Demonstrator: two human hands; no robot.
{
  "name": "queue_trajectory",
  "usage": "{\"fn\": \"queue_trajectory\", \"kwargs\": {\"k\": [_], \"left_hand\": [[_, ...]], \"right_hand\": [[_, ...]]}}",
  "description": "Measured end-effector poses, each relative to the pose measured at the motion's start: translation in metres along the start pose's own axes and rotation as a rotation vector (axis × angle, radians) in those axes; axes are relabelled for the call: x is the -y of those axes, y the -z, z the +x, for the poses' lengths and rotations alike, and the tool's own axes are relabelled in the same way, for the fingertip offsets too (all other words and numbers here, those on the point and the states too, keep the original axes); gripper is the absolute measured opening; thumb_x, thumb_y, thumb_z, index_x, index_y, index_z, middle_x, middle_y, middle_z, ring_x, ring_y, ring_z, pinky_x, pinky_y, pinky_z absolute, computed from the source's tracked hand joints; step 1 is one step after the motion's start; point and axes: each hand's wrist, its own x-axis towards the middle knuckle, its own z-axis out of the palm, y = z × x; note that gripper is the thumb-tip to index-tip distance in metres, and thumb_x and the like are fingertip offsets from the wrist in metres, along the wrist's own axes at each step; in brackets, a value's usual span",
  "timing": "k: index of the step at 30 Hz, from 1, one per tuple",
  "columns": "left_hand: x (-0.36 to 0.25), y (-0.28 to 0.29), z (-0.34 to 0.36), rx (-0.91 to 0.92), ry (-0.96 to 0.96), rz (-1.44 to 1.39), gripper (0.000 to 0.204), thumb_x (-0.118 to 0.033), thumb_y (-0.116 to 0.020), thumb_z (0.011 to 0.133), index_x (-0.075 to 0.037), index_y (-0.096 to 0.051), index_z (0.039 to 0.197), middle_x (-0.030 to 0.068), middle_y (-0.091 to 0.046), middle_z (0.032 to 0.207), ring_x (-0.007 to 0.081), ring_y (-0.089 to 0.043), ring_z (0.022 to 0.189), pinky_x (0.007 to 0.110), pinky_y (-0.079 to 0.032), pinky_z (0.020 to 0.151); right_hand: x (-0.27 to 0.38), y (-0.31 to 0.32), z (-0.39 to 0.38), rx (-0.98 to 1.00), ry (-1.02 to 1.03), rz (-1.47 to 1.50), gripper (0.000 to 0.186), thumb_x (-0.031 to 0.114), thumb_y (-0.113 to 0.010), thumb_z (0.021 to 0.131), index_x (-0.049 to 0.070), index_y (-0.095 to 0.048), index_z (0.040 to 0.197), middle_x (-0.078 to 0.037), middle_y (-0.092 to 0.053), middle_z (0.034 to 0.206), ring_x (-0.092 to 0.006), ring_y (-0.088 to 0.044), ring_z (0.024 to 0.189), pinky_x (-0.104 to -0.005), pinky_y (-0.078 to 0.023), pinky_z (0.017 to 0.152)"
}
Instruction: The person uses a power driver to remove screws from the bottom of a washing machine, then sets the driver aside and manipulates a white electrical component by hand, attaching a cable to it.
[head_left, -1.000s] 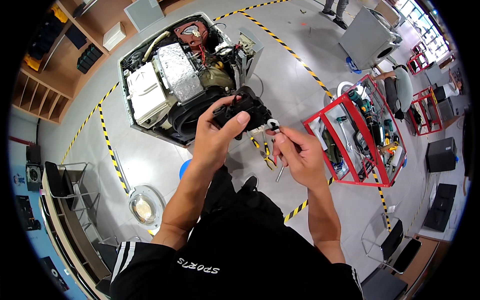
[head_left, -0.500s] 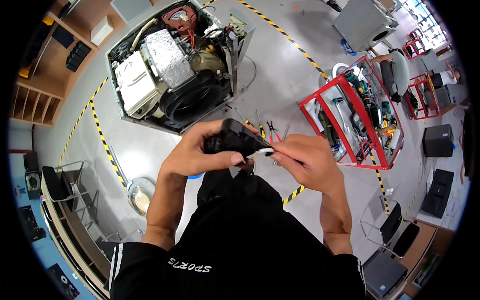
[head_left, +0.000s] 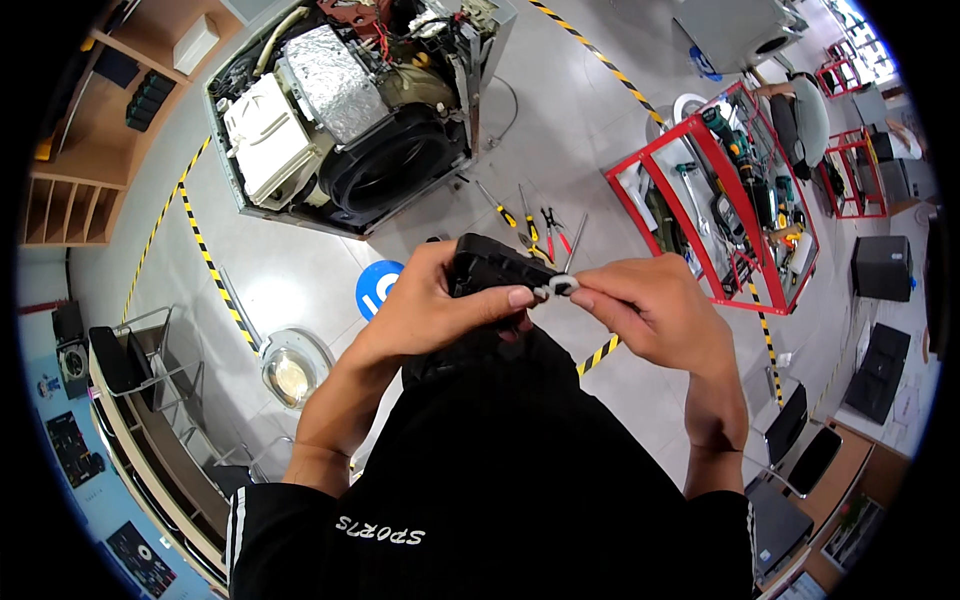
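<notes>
Near the machine [head_left: 350, 115], my left hand [head_left: 428, 312] grips a black part [head_left: 490, 264]; my right hand [head_left: 648, 308] pinches a pale piece [head_left: 562, 285].

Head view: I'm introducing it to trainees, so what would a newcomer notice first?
The opened machine at upper left, with its shiny foil-covered block, probably draws the eye first. In the middle, the left hand holds a black part and the right hand pinches a small pale piece beside it. At upper right, a red tool cart stands out.
</notes>
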Motion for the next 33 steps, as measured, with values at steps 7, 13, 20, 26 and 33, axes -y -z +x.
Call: {"fn": "queue_trajectory", "kwargs": {"k": [7, 13, 20, 26, 33], "left_hand": [[0.02, -0.016, -0.003, -0.064, -0.048, -0.068, 0.025, -0.009, -0.065, 0.081, 0.006, -0.057, 0.1, 0.0103, -0.064, 0.077, 0.0147, -0.062, 0.067, 0.026, -0.05, 0.059], [0.034, -0.034, -0.016, -0.133, -0.075, -0.103, 0.028, -0.005, -0.065, 0.08, 0.006, -0.056, 0.104, 0.0131, -0.065, 0.085, 0.0173, -0.064, 0.078, 0.026, -0.053, 0.063], [0.034, -0.041, -0.01, -0.13, -0.055, -0.111, 0.031, -0.008, -0.066, 0.08, 0.006, -0.056, 0.107, 0.0104, -0.065, 0.085, 0.0143, -0.064, 0.076, 0.024, -0.052, 0.062], [0.033, -0.044, -0.001, -0.095, -0.002, -0.093, 0.03, -0.011, -0.067, 0.08, 0.006, -0.059, 0.102, 0.0086, -0.065, 0.081, 0.0113, -0.062, 0.071, 0.023, -0.05, 0.061], [0.029, -0.044, 0.008, -0.07, 0.084, -0.073, 0.028, -0.01, -0.065, 0.081, 0.006, -0.056, 0.103, 0.0137, -0.064, 0.086, 0.0204, -0.064, 0.074, 0.03, -0.053, 0.06]], "right_hand": [[-0.006, 0.003, -0.007, 0.059, -0.016, 0.002, 0.01, 0.012, -0.06, 0.081, 0.002, -0.061, 0.084, -0.012, -0.057, 0.067, -0.0309, -0.056, 0.063, -0.0362, -0.043, 0.056], [-0.007, 0.009, -0.022, 0.16, -0.044, -0.065, 0.008, 0.012, -0.062, 0.08, 0.004, -0.061, 0.081, -0.008, -0.056, 0.064, -0.0279, -0.055, 0.058, -0.0345, -0.041, 0.05], [-0.015, 0.017, -0.029, 0.124, -0.002, -0.115, 0.007, 0.013, -0.063, 0.079, 0.007, -0.059, 0.078, -0.007, -0.051, 0.058, -0.0251, -0.051, 0.052, -0.033, -0.038, 0.046], [-0.017, 0.023, -0.038, 0.127, -0.066, -0.109, 0.007, 0.012, -0.063, 0.079, 0.006, -0.06, 0.078, -0.008, -0.051, 0.058, -0.0252, -0.051, 0.05, -0.033, -0.037, 0.045], [-0.019, 0.016, -0.04, 0.034, -0.115, -0.033, 0.008, 0.011, -0.062, 0.08, 0.004, -0.062, 0.083, -0.01, -0.054, 0.061, -0.026, -0.052, 0.053, -0.0328, -0.038, 0.047]]}}
